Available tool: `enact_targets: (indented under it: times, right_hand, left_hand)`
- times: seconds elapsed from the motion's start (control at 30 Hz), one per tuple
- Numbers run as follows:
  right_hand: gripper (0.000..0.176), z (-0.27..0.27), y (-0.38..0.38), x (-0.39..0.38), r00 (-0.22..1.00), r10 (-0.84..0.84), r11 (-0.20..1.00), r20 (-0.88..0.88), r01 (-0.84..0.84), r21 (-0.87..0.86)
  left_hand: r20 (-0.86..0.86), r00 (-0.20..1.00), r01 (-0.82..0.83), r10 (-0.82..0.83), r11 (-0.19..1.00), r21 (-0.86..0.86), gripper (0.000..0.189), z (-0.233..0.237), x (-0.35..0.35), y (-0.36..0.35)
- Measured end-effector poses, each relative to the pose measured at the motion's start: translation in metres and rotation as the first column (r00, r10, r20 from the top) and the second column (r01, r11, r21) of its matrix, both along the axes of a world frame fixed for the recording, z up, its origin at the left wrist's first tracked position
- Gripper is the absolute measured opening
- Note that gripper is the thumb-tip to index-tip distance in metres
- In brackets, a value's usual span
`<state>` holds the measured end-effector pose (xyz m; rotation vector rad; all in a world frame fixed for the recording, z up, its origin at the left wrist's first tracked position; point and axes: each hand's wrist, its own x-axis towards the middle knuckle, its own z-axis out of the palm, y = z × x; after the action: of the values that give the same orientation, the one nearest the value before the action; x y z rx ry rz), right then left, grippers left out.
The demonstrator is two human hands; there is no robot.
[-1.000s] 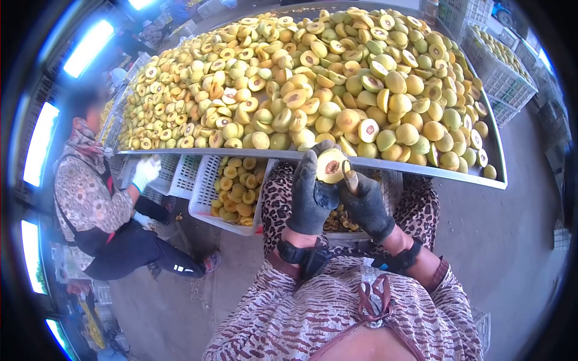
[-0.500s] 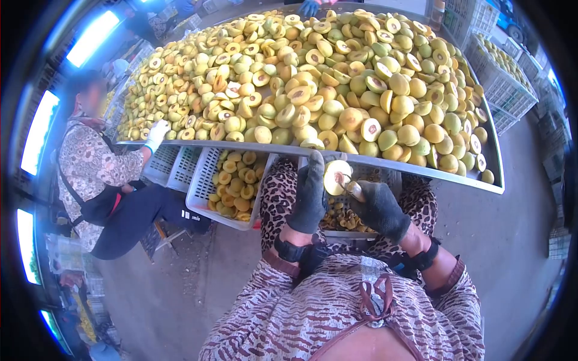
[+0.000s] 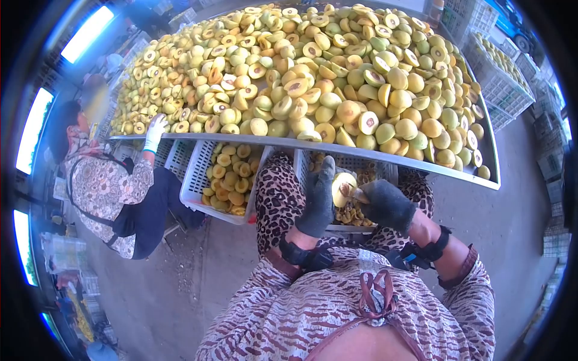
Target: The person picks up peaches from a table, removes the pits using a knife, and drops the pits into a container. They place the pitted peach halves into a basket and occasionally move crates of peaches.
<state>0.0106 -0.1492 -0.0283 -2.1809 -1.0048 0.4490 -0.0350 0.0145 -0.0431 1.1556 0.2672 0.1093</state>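
Observation:
My left hand [image 3: 319, 201], in a dark glove, grips a halved yellow peach [image 3: 342, 186] with its cut face turned toward my right hand. My right hand [image 3: 387, 206], gloved too, is closed around a small pitting tool [image 3: 360, 196]; only a bit of its light-coloured handle shows, and its tip at the fruit's reddish centre is hard to make out. Below both hands, between my knees, stands a crate with dark scraps [image 3: 351, 218] in it. Just beyond lies a large heap of halved peaches [image 3: 295, 87] on a metal-rimmed table [image 3: 415, 163].
To the left of my legs, a white crate [image 3: 191, 180] holds pitted peach halves. A co-worker [image 3: 108, 186] in a flowered top sits further left, a white-gloved hand [image 3: 156, 129] at the heap's edge. Stacked crates [image 3: 503, 90] stand at the right.
My hands have come slightly lower with the peach half, whose cut face is now turned more to the right. The co-worker has shifted and sits more upright.

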Motion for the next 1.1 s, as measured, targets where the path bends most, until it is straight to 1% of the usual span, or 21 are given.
enact_targets:
  times: [0.03,0.17,0.2,0.23,0.27,0.3,0.37,0.43,0.5,0.57,0.63,0.7,0.73,0.77,0.83,0.9,0.93,0.97,1.03,1.07,1.1]
  right_hand:
    - [0.010,-0.005,0.001,0.000,1.000,-0.011,0.999,-0.021,0.012,0.047]
    - [0.009,-0.028,-0.004,-0.001,0.991,-0.047,0.984,0.127,0.024,0.175]
    - [0.007,-0.023,-0.012,0.003,0.985,0.043,0.987,-0.166,-0.017,0.157]
    - [0.008,-0.018,-0.017,0.006,0.888,0.128,0.986,-0.442,-0.067,0.152]
    - [0.008,-0.018,-0.016,0.006,0.888,0.128,0.986,-0.442,-0.066,0.153]
    - [0.008,-0.017,-0.014,0.006,0.900,0.130,0.972,-0.415,-0.034,0.231]
    - [0.009,-0.010,-0.007,0.005,0.917,0.132,0.951,-0.375,-0.010,0.309]
    - [0.007,0.002,0.008,-0.006,0.882,0.015,0.854,-0.471,0.234,0.465]
    - [0.008,0.005,0.018,-0.016,0.860,0.058,0.816,-0.507,0.252,0.521]
    - [0.012,-0.011,0.028,-0.021,0.910,0.024,0.751,-0.413,0.257,0.609]
    - [0.018,-0.028,0.033,-0.017,0.945,0.046,0.779,-0.325,0.170,0.604]
    - [0.027,-0.037,0.039,-0.016,0.991,-0.021,0.643,-0.134,0.116,0.757]
    - [0.034,-0.031,0.029,-0.018,0.977,0.013,0.742,-0.211,0.132,0.658]
    - [0.037,-0.032,0.030,-0.022,0.930,0.080,0.685,-0.360,0.211,0.697]
    - [0.043,-0.021,0.016,-0.027,0.749,0.147,0.778,-0.646,0.315,0.543]
    - [0.046,-0.018,0.012,-0.015,0.734,0.230,0.822,-0.639,0.205,0.532]
    - [0.050,-0.017,0.013,-0.010,0.718,0.302,0.848,-0.627,0.097,0.520]
    - [0.050,-0.019,0.016,-0.008,0.720,0.306,0.845,-0.623,0.097,0.526]
    - [0.050,-0.028,0.018,-0.011,0.674,0.440,0.782,-0.593,0.036,0.622]
    - [0.052,-0.016,0.023,-0.019,0.745,0.442,0.757,-0.499,-0.010,0.654]
    - [0.037,-0.003,0.035,-0.027,0.763,0.470,0.668,-0.444,0.022,0.744]
  left_hand:
    - [0.028,0.995,-0.091,0.092,0.995,-0.042,0.062,0.000,0.003,-0.005]
    - [0.047,0.998,-0.036,0.030,0.989,0.142,0.062,0.003,0.003,-0.004]
    - [0.039,0.999,-0.029,0.023,0.989,0.144,0.062,0.002,0.004,0.001]
    - [0.019,0.990,0.132,-0.137,0.980,0.149,0.063,0.003,0.009,0.009]
    - [0.000,0.957,0.288,-0.292,0.946,0.151,0.064,0.005,0.011,0.014]
    - [0.003,0.956,0.289,-0.293,0.945,0.155,0.064,0.008,0.011,0.013]
    - [0.271,0.950,0.110,-0.154,0.979,0.171,0.065,0.036,0.007,0.006]
    - [0.349,0.928,0.073,-0.132,0.982,0.176,0.064,0.033,0.007,0.000]
    - [0.562,0.827,-0.176,-0.036,0.931,0.318,0.062,0.031,0.005,-0.011]
    - [0.476,0.879,-0.151,0.029,0.964,0.219,0.058,0.043,0.001,-0.014]
    - [0.318,0.948,-0.013,-0.008,0.998,0.065,0.053,0.052,0.004,-0.015]
    - [0.377,0.926,-0.033,-0.005,0.995,0.095,0.049,0.060,0.006,-0.020]
    - [0.439,0.895,-0.010,-0.077,0.981,0.192,0.047,0.063,0.007,-0.019]
    - [0.495,0.856,-0.001,-0.151,0.956,0.292,0.047,0.068,0.010,-0.017]
    - [0.582,0.801,-0.020,-0.139,0.966,0.258,0.040,0.069,0.012,-0.021]
    - [0.500,0.847,0.063,-0.182,0.967,0.246,0.038,0.061,0.010,-0.017]
    - [0.490,0.845,0.015,-0.217,0.924,0.382,0.038,0.062,0.008,-0.012]
    - [0.490,0.843,0.015,-0.221,0.921,0.389,0.038,0.064,0.007,-0.008]
    - [0.623,0.744,-0.147,-0.243,0.850,0.507,0.040,0.066,0.000,-0.006]
    - [0.618,0.772,-0.122,-0.149,0.919,0.375,0.045,0.066,-0.006,-0.004]
    - [0.560,0.828,-0.108,-0.031,0.971,0.213,0.051,0.069,-0.014,0.001]
